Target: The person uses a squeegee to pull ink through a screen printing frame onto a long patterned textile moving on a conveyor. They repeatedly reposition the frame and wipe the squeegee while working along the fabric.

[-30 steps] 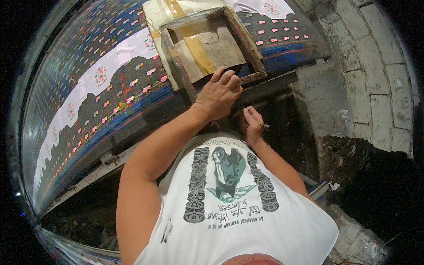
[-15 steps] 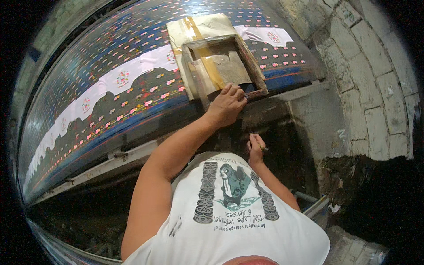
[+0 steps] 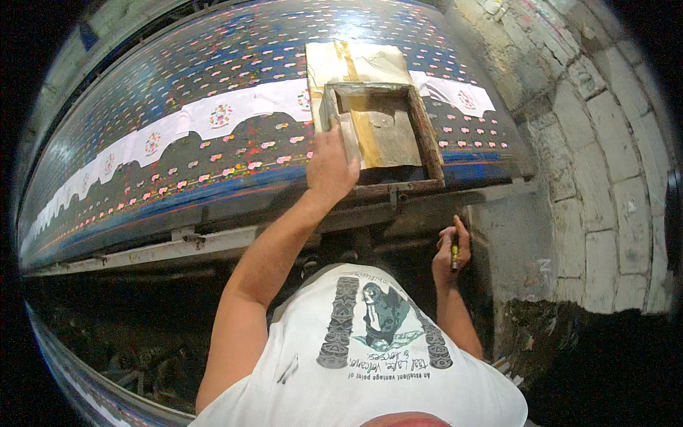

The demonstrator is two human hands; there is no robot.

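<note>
Dim workshop surroundings are seen, with a long printing bench (image 3: pixel 213 242) running from the far left to a whitewashed brick wall (image 3: pixel 605 199) on the right. Over the bench a long dark-blue printed cloth (image 3: pixel 178 178) is stretched, scattered with small pink and white motifs and crossed by a white scalloped band with flower roundels (image 3: pixel 185 124). Along the near edge of the bench a grey metal rail (image 3: pixel 142 250) is fixed.

Toward the right end of the bench, a rectangular wooden-framed printing screen (image 3: pixel 398 135) is laid flat on the cloth, its mesh stained and patched with yellow tape. The left hand (image 3: pixel 331 167) is closed over the frame's left rail near the near-left corner, fingers wrapped onto the wood. The frame is judged stiff and fairly light, yet awkward when held from one side only; the wooden rails would best be gripped, since the mesh looks thin, possibly wet with colour, and easily marked or torn. The cloth beneath is soft and could be dragged or smudged if the frame were slid instead of lifted.

Further right, below the near edge of the bench, the right hand (image 3: pixel 449 252) is held narrow around a small yellow-and-dark pen-like stick (image 3: pixel 454 255), just beside the corner of the wall.
</note>
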